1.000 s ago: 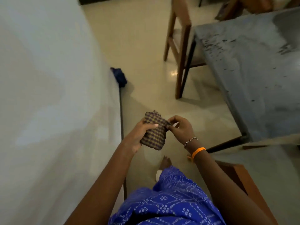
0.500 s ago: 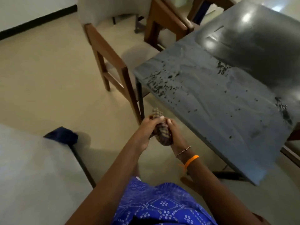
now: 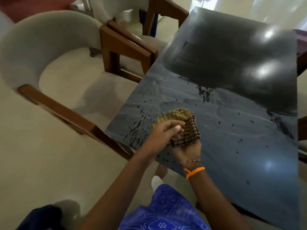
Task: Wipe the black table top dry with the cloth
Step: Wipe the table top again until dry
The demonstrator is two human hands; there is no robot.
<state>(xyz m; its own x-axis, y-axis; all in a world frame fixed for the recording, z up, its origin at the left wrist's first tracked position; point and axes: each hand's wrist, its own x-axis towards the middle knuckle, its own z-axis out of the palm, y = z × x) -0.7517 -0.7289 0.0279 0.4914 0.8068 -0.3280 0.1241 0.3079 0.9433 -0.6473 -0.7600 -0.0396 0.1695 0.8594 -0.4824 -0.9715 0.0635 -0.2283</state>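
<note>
Folded checked cloth (image 3: 182, 125) above wet table top (image 3: 240, 130)

I see a brown-and-tan checked cloth (image 3: 181, 126), a glossy black counter (image 3: 232, 67), an orange wristband (image 3: 194, 171), blue white-patterned clothing (image 3: 166, 213) at 6 o'clock, and grey-upholstered brown chairs (image 3: 49, 47).
</note>
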